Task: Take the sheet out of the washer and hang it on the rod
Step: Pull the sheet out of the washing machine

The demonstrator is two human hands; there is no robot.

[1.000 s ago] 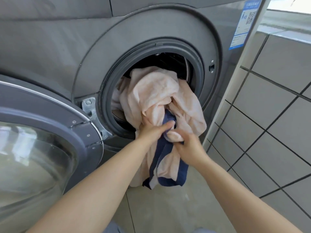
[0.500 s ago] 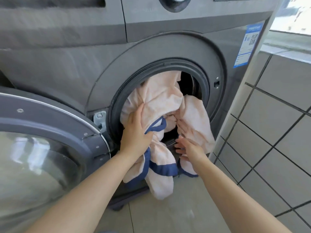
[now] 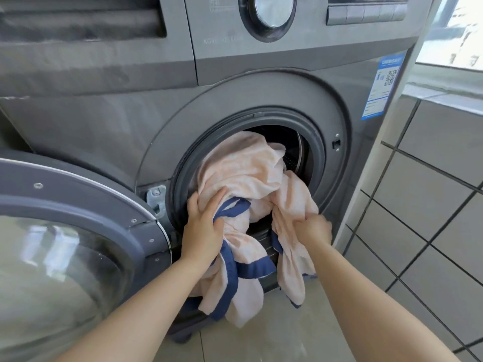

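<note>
One soft, crumpled peach sheet with navy trim is gripped by left hand and right hand, half pulled from the washer's round opening.

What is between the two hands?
In the head view, bunched pink sheet with its blue border fills the stretch between the left hand and the right hand, both gripping it.

Glossy pale tiled floor, washer standing on it, feet apparently hidden
</note>
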